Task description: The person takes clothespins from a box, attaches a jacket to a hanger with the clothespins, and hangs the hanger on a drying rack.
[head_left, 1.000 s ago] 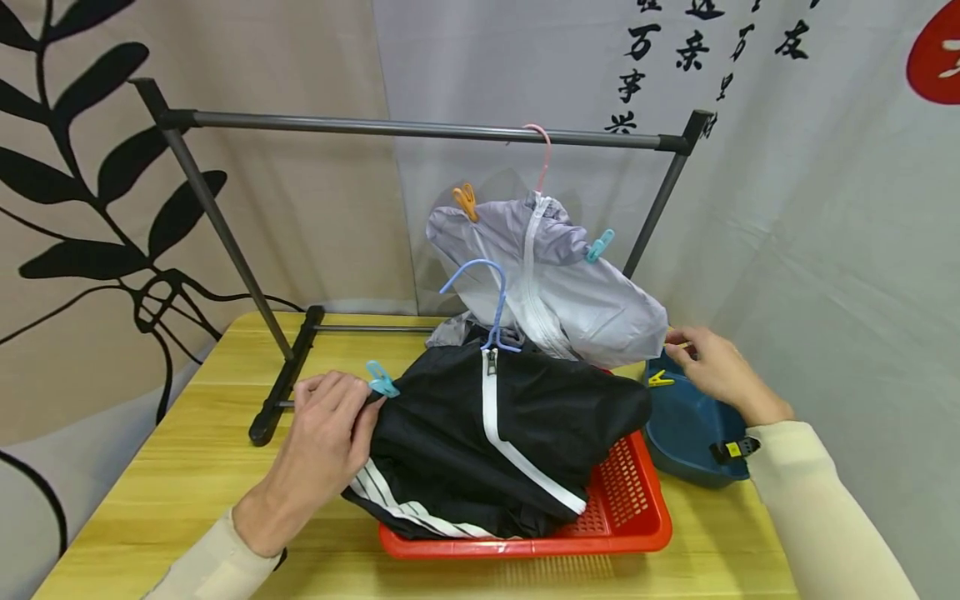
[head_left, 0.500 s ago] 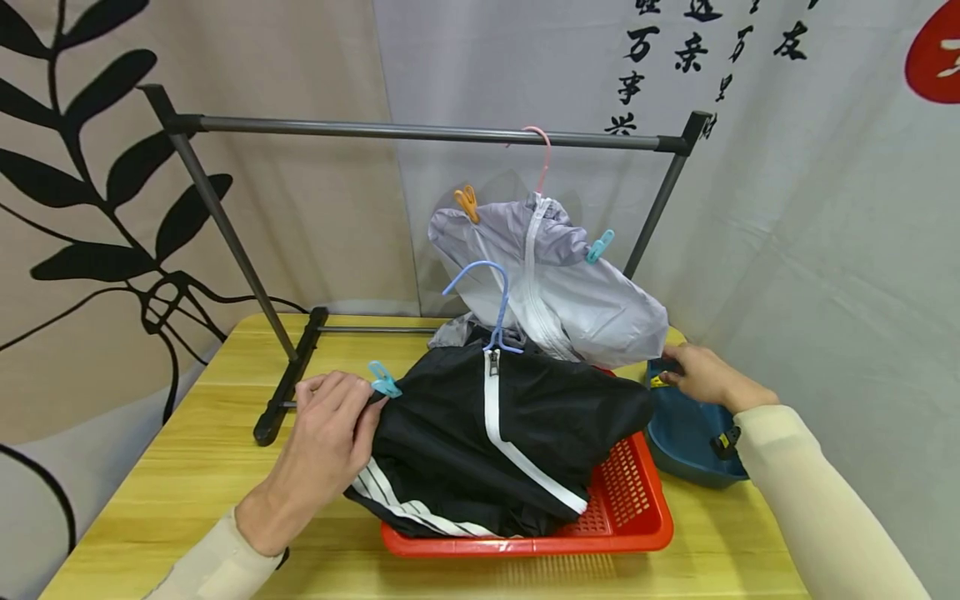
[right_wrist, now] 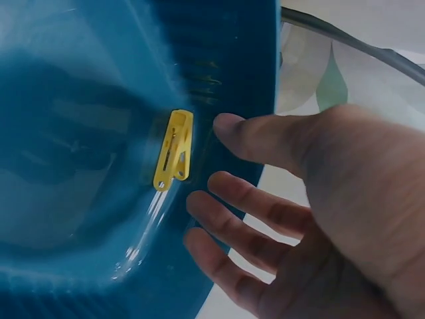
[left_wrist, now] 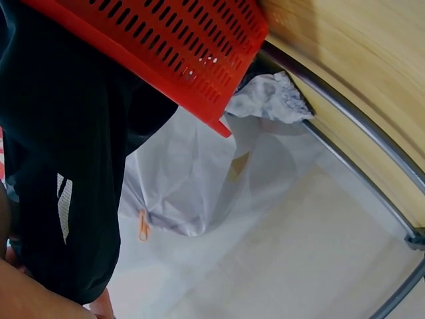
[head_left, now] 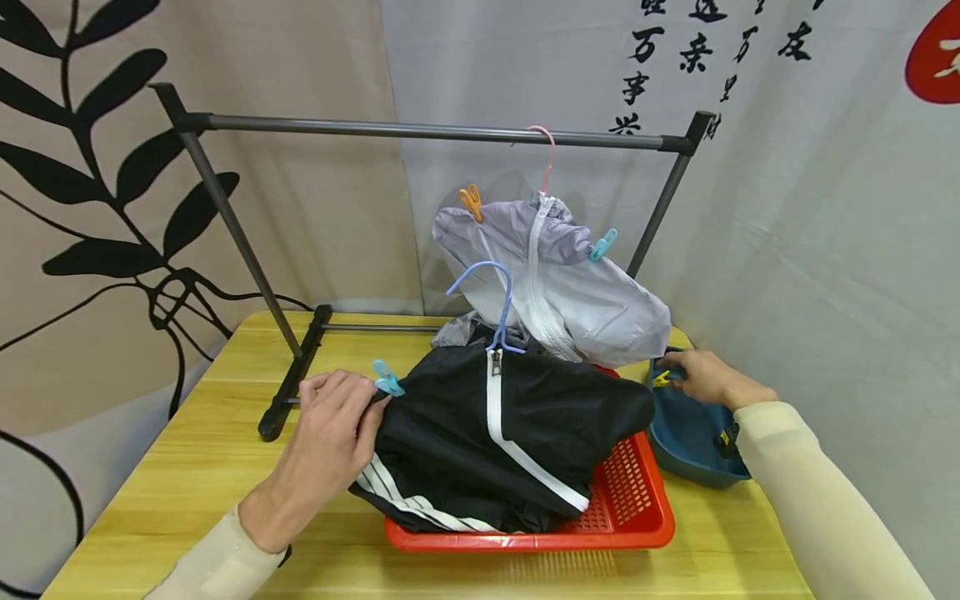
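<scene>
A black jacket (head_left: 442,425) with a white zip strip and white stripes lies over a red basket (head_left: 637,500), a blue hanger (head_left: 498,304) rising from its neck. My left hand (head_left: 322,442) grips the jacket's left shoulder, beside a light-blue clothespin (head_left: 388,381) clipped there. In the right wrist view my right hand (right_wrist: 312,199) has its fingers spread at the wall of a blue basin (right_wrist: 246,40). A yellow clothespin (right_wrist: 174,149) lies in that basin, just off my thumb and fingertips and not touching them.
A grey-lilac jacket (head_left: 600,308) hangs by a pink hanger (head_left: 550,162) from the rack's bar (head_left: 375,127), with an orange clothespin (head_left: 471,202) and a light-blue one on its shoulders. The rack's foot (head_left: 296,375) stands on the wooden table (head_left: 187,492), left of the basket.
My right hand has lowered from above the basin's far rim down into it, by the yellow clothespin. My left hand keeps its grip on the black jacket's shoulder.
</scene>
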A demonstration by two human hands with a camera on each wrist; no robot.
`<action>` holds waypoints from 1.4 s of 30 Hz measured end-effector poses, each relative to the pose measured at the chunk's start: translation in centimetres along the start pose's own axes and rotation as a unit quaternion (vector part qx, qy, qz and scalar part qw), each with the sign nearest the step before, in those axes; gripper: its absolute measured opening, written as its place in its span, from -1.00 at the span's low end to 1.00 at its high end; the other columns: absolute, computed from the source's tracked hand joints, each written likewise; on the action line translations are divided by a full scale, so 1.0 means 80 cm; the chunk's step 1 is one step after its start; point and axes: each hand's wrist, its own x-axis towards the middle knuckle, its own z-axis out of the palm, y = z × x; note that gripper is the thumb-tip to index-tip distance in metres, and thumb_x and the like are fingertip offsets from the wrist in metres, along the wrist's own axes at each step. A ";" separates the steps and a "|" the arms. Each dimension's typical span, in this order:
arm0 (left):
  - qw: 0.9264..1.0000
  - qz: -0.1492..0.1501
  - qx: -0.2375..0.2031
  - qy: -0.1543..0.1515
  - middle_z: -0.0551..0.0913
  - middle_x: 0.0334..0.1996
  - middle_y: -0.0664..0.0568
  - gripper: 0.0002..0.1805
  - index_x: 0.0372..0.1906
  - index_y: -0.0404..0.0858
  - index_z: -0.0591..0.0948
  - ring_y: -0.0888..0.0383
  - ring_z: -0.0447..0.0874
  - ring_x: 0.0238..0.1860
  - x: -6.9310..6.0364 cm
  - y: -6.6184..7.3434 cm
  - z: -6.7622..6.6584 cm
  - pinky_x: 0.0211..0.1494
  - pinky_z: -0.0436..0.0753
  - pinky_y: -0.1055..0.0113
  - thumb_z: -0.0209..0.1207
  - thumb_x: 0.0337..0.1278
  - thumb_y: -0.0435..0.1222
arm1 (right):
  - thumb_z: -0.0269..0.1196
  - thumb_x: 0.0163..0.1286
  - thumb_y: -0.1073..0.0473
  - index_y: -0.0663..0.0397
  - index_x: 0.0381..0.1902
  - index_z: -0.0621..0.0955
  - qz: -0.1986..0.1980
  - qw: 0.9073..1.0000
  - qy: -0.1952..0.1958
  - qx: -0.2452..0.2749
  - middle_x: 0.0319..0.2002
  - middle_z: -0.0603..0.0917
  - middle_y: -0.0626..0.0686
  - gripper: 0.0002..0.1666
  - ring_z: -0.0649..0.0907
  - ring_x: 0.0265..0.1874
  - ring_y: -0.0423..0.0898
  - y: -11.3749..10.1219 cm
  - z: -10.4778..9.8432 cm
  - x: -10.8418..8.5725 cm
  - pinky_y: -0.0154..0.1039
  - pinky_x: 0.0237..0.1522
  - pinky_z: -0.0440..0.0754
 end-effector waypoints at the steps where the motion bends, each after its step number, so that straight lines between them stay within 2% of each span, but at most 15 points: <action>1: 1.000 0.002 0.001 0.001 0.67 -0.34 -0.07 -0.49 -0.26 -0.30 0.58 -0.11 0.68 -0.21 0.000 0.000 0.000 0.10 0.37 -0.14 -0.05 0.99 -0.09 | 0.48 0.51 0.40 0.41 0.37 0.74 0.003 1.000 -0.008 -0.003 0.24 0.82 0.51 -0.49 0.81 0.23 0.50 0.001 0.001 0.000 0.45 0.31 0.77; 5: 1.000 0.002 0.003 0.001 0.67 -0.33 -0.06 -0.48 -0.26 -0.29 0.58 -0.11 0.68 -0.21 0.000 -0.001 0.000 0.09 0.37 -0.13 -0.06 0.99 -0.08 | 0.48 0.51 0.40 0.38 0.36 0.74 0.006 1.000 -0.028 -0.003 0.17 0.84 0.48 -0.51 0.83 0.17 0.46 0.007 0.005 0.001 0.41 0.23 0.81; 9: 1.000 -0.001 0.005 -0.003 0.68 -0.33 -0.06 -0.48 -0.25 -0.29 0.59 -0.10 0.67 -0.20 0.000 -0.001 -0.001 0.09 0.36 -0.12 -0.07 1.00 -0.07 | 0.51 0.50 0.40 0.35 0.29 0.78 0.014 0.999 -0.043 0.003 -0.06 0.87 0.29 -0.56 0.83 -0.09 0.20 0.009 0.008 0.000 0.21 0.04 0.84; 12: 1.000 -0.002 0.007 -0.004 0.68 -0.32 -0.06 -0.47 -0.24 -0.29 0.59 -0.10 0.68 -0.20 -0.001 -0.001 -0.002 0.09 0.37 -0.12 -0.08 1.00 -0.07 | 0.48 0.52 0.41 0.32 0.24 0.81 0.020 0.999 -0.050 0.006 -0.26 0.81 0.09 -0.63 0.71 -0.28 -0.03 0.009 0.009 0.001 -0.03 -0.11 0.73; 14: 1.000 -0.003 0.006 -0.005 0.69 -0.32 -0.06 -0.47 -0.24 -0.29 0.59 -0.09 0.68 -0.20 -0.001 0.000 -0.002 0.09 0.37 -0.12 -0.08 1.00 -0.06 | 0.44 0.53 0.42 0.32 0.22 0.81 0.025 0.998 -0.053 0.010 -0.35 0.74 0.04 -0.65 0.61 -0.36 -0.07 0.009 0.010 0.001 -0.10 -0.16 0.60; 17: 1.000 -0.001 0.007 -0.005 0.69 -0.32 -0.06 -0.48 -0.24 -0.29 0.59 -0.09 0.69 -0.19 0.000 0.000 -0.001 0.10 0.38 -0.13 -0.07 1.00 -0.07 | 0.43 0.54 0.42 0.35 0.25 0.78 0.026 0.999 -0.045 0.011 -0.29 0.77 0.08 -0.63 0.56 -0.37 -0.08 0.008 0.010 0.000 -0.11 -0.13 0.56; 22: 1.000 0.000 0.006 -0.004 0.67 -0.33 -0.05 -0.47 -0.24 -0.29 0.59 -0.10 0.69 -0.18 0.002 0.000 0.001 0.11 0.38 -0.14 -0.08 1.00 -0.07 | 0.42 0.55 0.42 0.37 0.42 0.69 0.036 0.998 -0.048 0.021 -0.27 0.76 0.11 -0.48 0.55 -0.42 -0.10 0.007 0.013 0.000 -0.12 -0.14 0.57; 24: 1.000 -0.002 0.005 -0.004 0.66 -0.34 -0.05 -0.47 -0.25 -0.28 0.59 -0.09 0.68 -0.18 0.001 0.000 0.001 0.11 0.38 -0.15 -0.08 1.00 -0.06 | 0.41 0.56 0.42 0.35 0.44 0.69 0.041 0.997 -0.055 0.026 -0.35 0.71 0.08 -0.47 0.54 -0.44 -0.10 0.008 0.014 0.001 -0.13 -0.15 0.56; 28: 1.000 -0.002 0.003 -0.004 0.66 -0.34 -0.05 -0.46 -0.27 -0.27 0.57 -0.07 0.67 -0.19 0.001 0.000 0.002 0.10 0.37 -0.12 -0.08 1.00 -0.06 | 0.46 0.53 0.41 0.35 0.32 0.72 0.042 0.998 -0.053 0.017 -0.25 0.74 0.09 -0.56 0.59 -0.36 -0.07 0.010 0.018 0.004 -0.10 -0.12 0.63; 34: 1.000 -0.003 0.004 -0.008 0.65 -0.34 -0.04 -0.46 -0.28 -0.27 0.56 -0.06 0.67 -0.19 0.001 0.000 0.003 0.10 0.37 -0.12 -0.09 1.00 -0.06 | 0.56 0.42 0.42 0.28 0.06 0.75 0.047 0.997 -0.056 -0.011 -0.21 0.79 0.14 -0.70 0.67 -0.29 -0.02 0.015 0.022 0.007 -0.05 -0.13 0.74; 42: 1.000 -0.009 0.003 -0.013 0.67 -0.33 -0.02 -0.46 -0.27 -0.25 0.58 -0.04 0.67 -0.18 0.000 0.001 0.004 0.12 0.38 -0.10 -0.10 1.00 -0.04 | 0.56 0.44 0.44 0.16 0.00 0.76 0.079 0.995 -0.066 -0.018 -0.18 0.78 0.15 -0.74 0.66 -0.30 0.01 0.010 0.022 0.003 -0.09 -0.17 0.69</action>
